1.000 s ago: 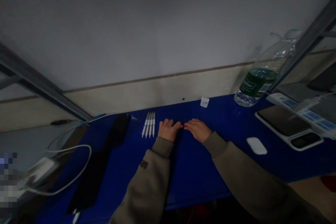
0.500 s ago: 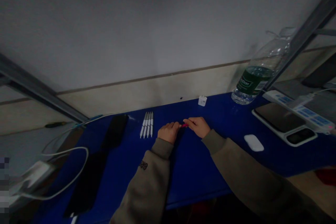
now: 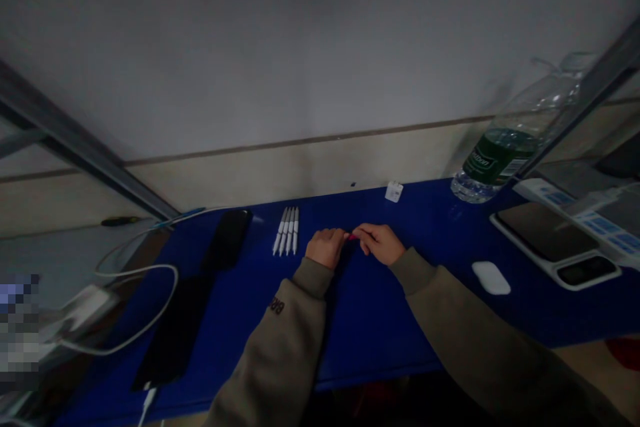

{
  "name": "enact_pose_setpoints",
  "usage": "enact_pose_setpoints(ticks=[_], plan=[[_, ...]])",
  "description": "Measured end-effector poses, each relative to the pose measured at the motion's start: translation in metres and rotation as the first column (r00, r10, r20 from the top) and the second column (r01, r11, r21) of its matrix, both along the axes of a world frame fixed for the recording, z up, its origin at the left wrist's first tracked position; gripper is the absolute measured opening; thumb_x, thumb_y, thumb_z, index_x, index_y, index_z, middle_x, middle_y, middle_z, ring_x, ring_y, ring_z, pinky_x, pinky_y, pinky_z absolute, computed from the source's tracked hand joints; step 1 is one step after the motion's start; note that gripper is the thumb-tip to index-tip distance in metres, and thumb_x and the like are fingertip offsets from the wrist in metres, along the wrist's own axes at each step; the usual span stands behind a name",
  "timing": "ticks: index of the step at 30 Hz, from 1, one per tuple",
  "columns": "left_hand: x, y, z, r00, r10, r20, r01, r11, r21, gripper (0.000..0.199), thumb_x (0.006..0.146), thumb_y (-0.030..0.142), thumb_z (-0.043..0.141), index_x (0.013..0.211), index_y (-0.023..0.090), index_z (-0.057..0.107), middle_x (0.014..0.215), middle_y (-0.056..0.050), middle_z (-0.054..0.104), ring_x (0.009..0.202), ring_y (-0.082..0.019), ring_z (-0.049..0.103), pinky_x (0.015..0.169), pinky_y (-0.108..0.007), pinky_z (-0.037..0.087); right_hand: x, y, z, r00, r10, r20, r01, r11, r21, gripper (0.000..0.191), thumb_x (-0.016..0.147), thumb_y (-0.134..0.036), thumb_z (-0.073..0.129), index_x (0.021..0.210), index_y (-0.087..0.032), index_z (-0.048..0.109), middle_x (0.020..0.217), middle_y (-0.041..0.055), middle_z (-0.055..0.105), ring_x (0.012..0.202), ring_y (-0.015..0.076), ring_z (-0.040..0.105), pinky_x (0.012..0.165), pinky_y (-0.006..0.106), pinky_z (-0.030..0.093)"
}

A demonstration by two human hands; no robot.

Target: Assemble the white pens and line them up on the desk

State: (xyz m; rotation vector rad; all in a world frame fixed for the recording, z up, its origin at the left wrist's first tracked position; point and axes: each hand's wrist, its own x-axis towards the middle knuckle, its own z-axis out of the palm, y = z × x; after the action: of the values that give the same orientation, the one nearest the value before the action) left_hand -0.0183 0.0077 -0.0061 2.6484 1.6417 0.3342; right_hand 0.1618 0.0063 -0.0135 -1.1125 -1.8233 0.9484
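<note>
My left hand (image 3: 326, 247) and my right hand (image 3: 380, 244) meet in the middle of a blue tabletop (image 3: 380, 320). Pinched between their fingertips is a small pinkish-red stick (image 3: 353, 237), mostly hidden by my fingers. Its exact kind is too small to tell. Just left of my left hand lie several white pens (image 3: 287, 231), side by side with their tips toward me. Khaki sleeves cover both my forearms.
A large water bottle (image 3: 500, 157) and a white plug charger (image 3: 394, 191) stand at the wall. To the right are a white mouse (image 3: 491, 277), a flat digital scale (image 3: 547, 240) and a power strip (image 3: 575, 208). A long black pad (image 3: 195, 293) and a white cable (image 3: 135, 273) lie left.
My hands have closed in around the red stick, which showed more clearly half a second ago and is now mostly covered. The whole view has shifted slightly.
</note>
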Motion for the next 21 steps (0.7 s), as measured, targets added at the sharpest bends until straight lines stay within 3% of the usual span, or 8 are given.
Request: enact_pose_setpoints(ticks=[2, 5, 7, 11, 13, 15, 19, 21], plan=[[0.001, 0.001, -0.001, 1.0, -0.004, -0.006, 0.004, 0.999, -0.033, 0.035, 0.097, 0.033, 0.029, 0.091, 0.017, 0.059, 0.085, -0.006, 0.065, 0.08, -0.017, 0.061, 0.071, -0.027, 0.042, -0.001, 0.0, 0.001, 0.999, 0.009, -0.053, -0.01, 1.0, -0.01, 0.025, 0.09, -0.036, 0.049, 0.092, -0.019, 0.067, 0.059, -0.001, 0.058, 0.055, 0.0121, 0.053, 0.057, 0.026, 0.041], [0.001, 0.0, 0.0, 0.998, 0.049, 0.026, -0.047, 0.996, -0.08, 0.035, 0.097, 0.035, 0.029, 0.094, 0.018, 0.059, 0.087, -0.006, 0.065, 0.075, -0.016, 0.061, 0.062, -0.024, 0.041, 0.0, 0.001, 0.005, 0.991, 0.057, -0.117, -0.053, 0.998, 0.032, 0.022, 0.084, -0.032, 0.058, 0.1, -0.021, 0.067, 0.092, 0.0053, 0.065, 0.08, 0.0152, 0.059, 0.065, 0.026, 0.043], [0.001, -0.002, 0.002, 0.997, 0.061, 0.055, -0.057, 0.996, -0.071, 0.037, 0.097, 0.037, 0.027, 0.096, 0.019, 0.058, 0.089, -0.006, 0.065, 0.075, -0.016, 0.062, 0.061, -0.024, 0.041, 0.0, 0.001, 0.006, 0.987, 0.08, -0.136, -0.078, 0.997, 0.022, 0.032, 0.079, -0.033, 0.064, 0.109, -0.021, 0.064, 0.103, 0.0068, 0.063, 0.087, 0.0166, 0.058, 0.063, 0.025, 0.043], [-0.001, -0.005, 0.003, 0.992, -0.066, 0.109, 0.07, 0.997, -0.038, 0.038, 0.096, 0.044, 0.03, 0.102, 0.021, 0.059, 0.092, -0.005, 0.065, 0.081, -0.016, 0.062, 0.064, -0.024, 0.044, -0.002, 0.002, 0.001, 0.982, 0.054, -0.18, -0.087, 0.98, -0.179, 0.039, 0.092, -0.042, 0.041, 0.108, -0.015, 0.063, 0.058, 0.0002, 0.055, 0.052, 0.0121, 0.049, 0.05, 0.025, 0.038], [-0.002, -0.005, -0.001, 0.984, -0.129, 0.126, 0.133, 0.991, -0.025, 0.039, 0.092, 0.05, 0.036, 0.106, 0.022, 0.059, 0.092, -0.005, 0.066, 0.081, -0.016, 0.063, 0.065, -0.024, 0.045, -0.002, 0.003, -0.001, 0.982, 0.033, -0.184, -0.071, 0.977, -0.202, 0.041, 0.093, -0.043, 0.038, 0.103, -0.014, 0.065, 0.051, -0.0019, 0.049, 0.048, 0.0114, 0.045, 0.049, 0.025, 0.037], [-0.003, -0.002, -0.006, 0.983, -0.122, 0.136, 0.124, 0.992, -0.009, 0.039, 0.091, 0.051, 0.039, 0.107, 0.022, 0.059, 0.093, -0.005, 0.066, 0.079, -0.016, 0.063, 0.064, -0.024, 0.045, -0.001, 0.004, 0.0, 0.978, 0.037, -0.205, -0.071, 0.984, -0.162, 0.035, 0.091, -0.038, 0.044, 0.11, -0.016, 0.062, 0.059, -0.0007, 0.054, 0.054, 0.012, 0.049, 0.053, 0.026, 0.04], [-0.006, 0.003, -0.012, 0.988, -0.048, 0.15, 0.045, 0.999, 0.023, 0.035, 0.092, 0.047, 0.04, 0.102, 0.022, 0.062, 0.094, -0.004, 0.067, 0.078, -0.015, 0.063, 0.063, -0.023, 0.045, 0.003, 0.003, 0.006, 0.983, 0.086, -0.165, -0.094, 0.995, -0.045, 0.034, 0.081, -0.03, 0.061, 0.113, -0.021, 0.06, 0.099, 0.0064, 0.061, 0.088, 0.0157, 0.057, 0.071, 0.027, 0.045], [-0.006, 0.004, -0.012, 0.987, -0.076, 0.144, 0.07, 0.996, 0.049, 0.034, 0.092, 0.046, 0.041, 0.1, 0.022, 0.064, 0.093, -0.004, 0.068, 0.081, -0.015, 0.062, 0.066, -0.024, 0.045, 0.003, 0.004, 0.007, 0.985, 0.088, -0.146, -0.103, 0.99, -0.099, 0.033, 0.084, -0.034, 0.057, 0.113, -0.019, 0.061, 0.089, 0.0058, 0.062, 0.079, 0.0149, 0.057, 0.065, 0.027, 0.045]])
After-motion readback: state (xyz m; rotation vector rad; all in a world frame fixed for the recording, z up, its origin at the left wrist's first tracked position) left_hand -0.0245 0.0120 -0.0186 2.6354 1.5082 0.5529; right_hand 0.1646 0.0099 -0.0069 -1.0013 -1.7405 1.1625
